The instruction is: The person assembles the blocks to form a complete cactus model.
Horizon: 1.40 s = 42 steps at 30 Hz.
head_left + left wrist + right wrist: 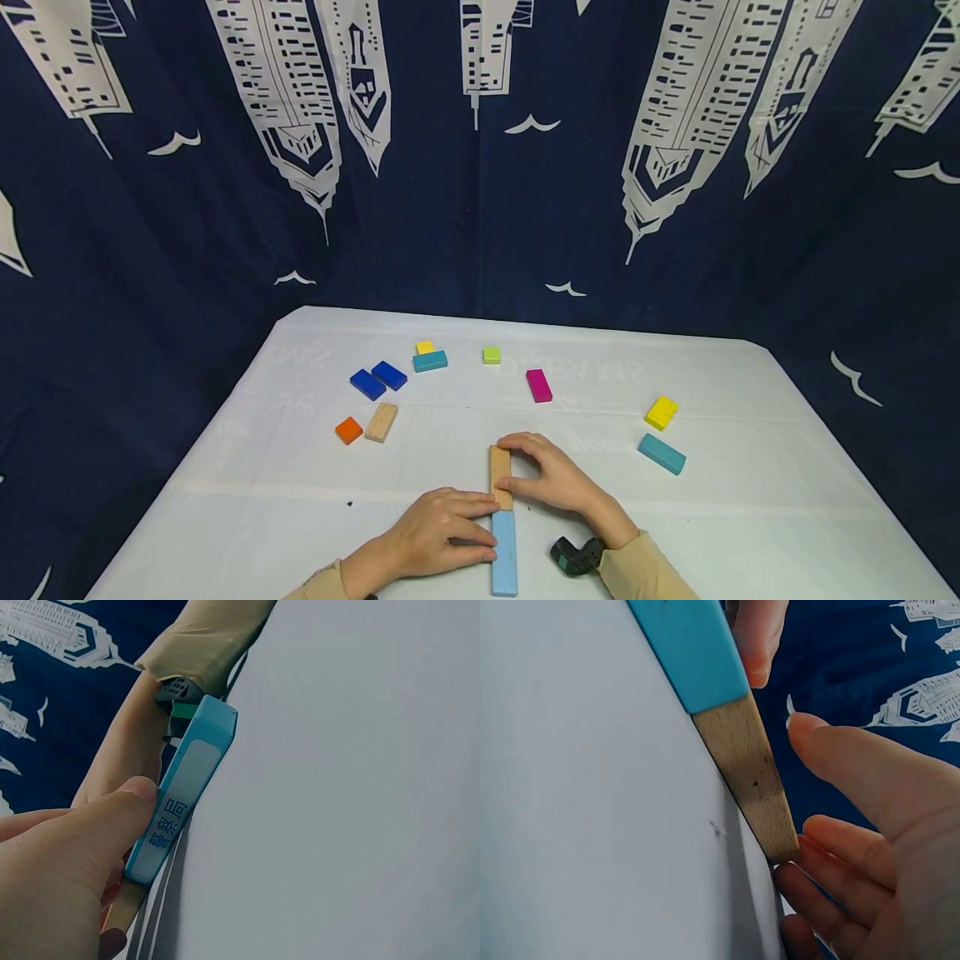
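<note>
A long light-blue block [505,552] and a plain wooden block [500,477] lie end to end in a line on the white table. My left hand [444,532] is at the left of the line, its extended fingers touching the blue block's side near the joint. Printed characters show on that block [180,802] in the left wrist view. My right hand [558,475] is at the wooden block, with fingertips at its far end. In the right wrist view the thumb [840,750] stands apart from the wooden block [746,776].
Two dark-blue blocks [378,380], a wooden block [382,422] and an orange block [348,430] lie left. Farther back are teal [430,361], green [491,356] and magenta [539,386] blocks. Yellow [662,412] and teal [662,454] blocks lie right.
</note>
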Motion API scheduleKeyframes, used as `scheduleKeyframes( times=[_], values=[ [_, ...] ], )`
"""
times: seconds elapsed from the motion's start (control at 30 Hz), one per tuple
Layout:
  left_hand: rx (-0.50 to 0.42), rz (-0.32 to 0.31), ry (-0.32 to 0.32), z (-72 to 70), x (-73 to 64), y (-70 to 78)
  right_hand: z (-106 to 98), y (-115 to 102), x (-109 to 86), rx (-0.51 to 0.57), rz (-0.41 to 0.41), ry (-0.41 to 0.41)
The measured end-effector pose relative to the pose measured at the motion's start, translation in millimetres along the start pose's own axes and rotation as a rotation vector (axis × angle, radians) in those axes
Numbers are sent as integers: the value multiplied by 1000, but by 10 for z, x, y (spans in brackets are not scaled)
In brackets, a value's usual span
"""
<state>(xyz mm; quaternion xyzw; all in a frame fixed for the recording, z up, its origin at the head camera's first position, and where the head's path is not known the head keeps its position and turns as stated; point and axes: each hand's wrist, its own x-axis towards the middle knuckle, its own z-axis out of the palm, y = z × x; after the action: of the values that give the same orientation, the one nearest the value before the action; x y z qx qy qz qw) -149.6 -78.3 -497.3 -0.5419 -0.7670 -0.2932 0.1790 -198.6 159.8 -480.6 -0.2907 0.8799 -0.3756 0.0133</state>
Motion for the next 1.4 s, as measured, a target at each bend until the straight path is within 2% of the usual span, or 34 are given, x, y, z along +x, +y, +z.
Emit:
scheduleKeyframes(
  times=[0.3,0.47,0.9,1.13,1.4],
  values=[
    [-4,14,8,10,1,-10,-51,-7,9,29,-19,-52],
    [-5,22,11,7,7,-11,-73,-9,20,53,-4,-74],
    [-15,0,-3,-1,4,1,-124,-41,43,55,8,-74],
    [-15,5,8,2,7,-8,-280,-56,298,77,-18,5],
    [-63,-79,-33,-2,-4,21,-465,47,717,80,14,123]
  ],
)
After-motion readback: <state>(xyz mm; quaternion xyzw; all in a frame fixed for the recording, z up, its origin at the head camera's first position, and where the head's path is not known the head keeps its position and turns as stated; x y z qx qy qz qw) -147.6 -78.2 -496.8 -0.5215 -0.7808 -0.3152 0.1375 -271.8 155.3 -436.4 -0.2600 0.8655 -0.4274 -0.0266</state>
